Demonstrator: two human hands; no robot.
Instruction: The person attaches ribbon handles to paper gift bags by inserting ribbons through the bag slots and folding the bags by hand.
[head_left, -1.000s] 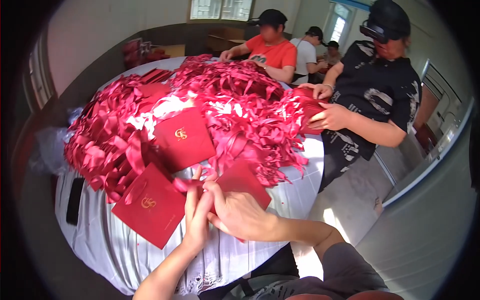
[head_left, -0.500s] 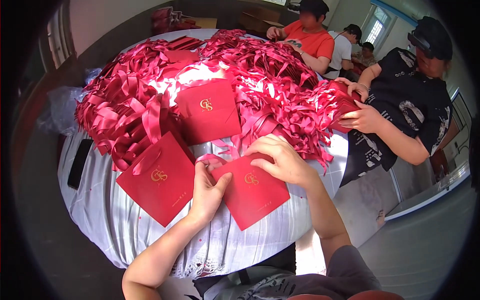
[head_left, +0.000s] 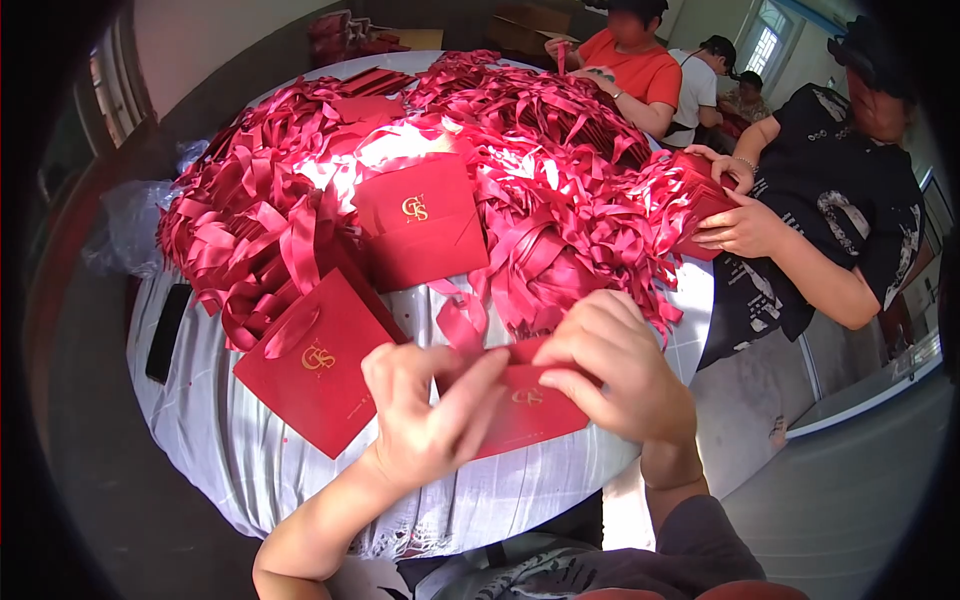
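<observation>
A flat red paper gift bag point(head_left: 530, 405) with a gold emblem lies tilted before me at the near side of the table. My left hand point(head_left: 425, 410), slightly blurred, pinches at its upper left edge, where a loop of pink-red ribbon point(head_left: 463, 318) rises behind the fingers. Whether the fingertips hold the ribbon too is hidden. My right hand point(head_left: 625, 365) is closed over the bag's upper right edge, thumb in front. To the left rests another red gift bag point(head_left: 330, 400) with a ribbon handle, and a third red bag point(head_left: 420, 225) lies beyond it.
A large heap of red bags and ribbons point(head_left: 540, 110) covers the far side of the round table with its white cloth point(head_left: 240, 440). A black phone point(head_left: 168, 333) lies at the left. At right, a person in black point(head_left: 800, 200) handles red bags; others sit farther back.
The bag in my hands has tipped, so its front looks shorter. My left hand has shifted from its side to the top edge, and my right hand has moved right and nearer.
</observation>
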